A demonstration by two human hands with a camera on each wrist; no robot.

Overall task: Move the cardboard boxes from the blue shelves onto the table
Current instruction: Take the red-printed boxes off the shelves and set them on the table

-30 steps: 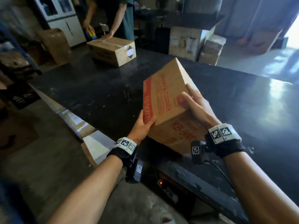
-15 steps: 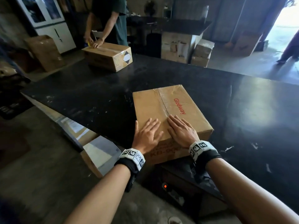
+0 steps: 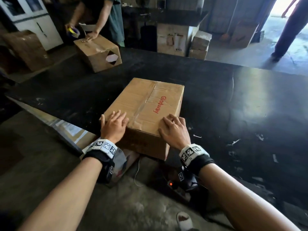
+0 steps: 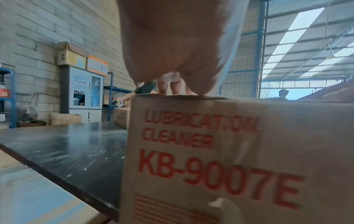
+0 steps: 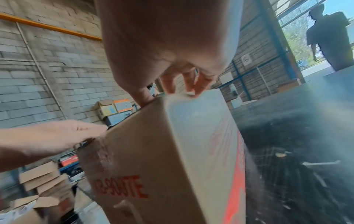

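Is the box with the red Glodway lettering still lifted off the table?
No, the Glodway box rests flat on the black table under both hands.

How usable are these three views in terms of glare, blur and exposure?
Head view: sharp, wide-angle bend, doorway blown out, glare on the table. Left wrist view: the cardboard box print is soft but readable, the left hand a blurred mass. Right wrist view: motion-smeared, the box side washed pale, the right hand out of focus.
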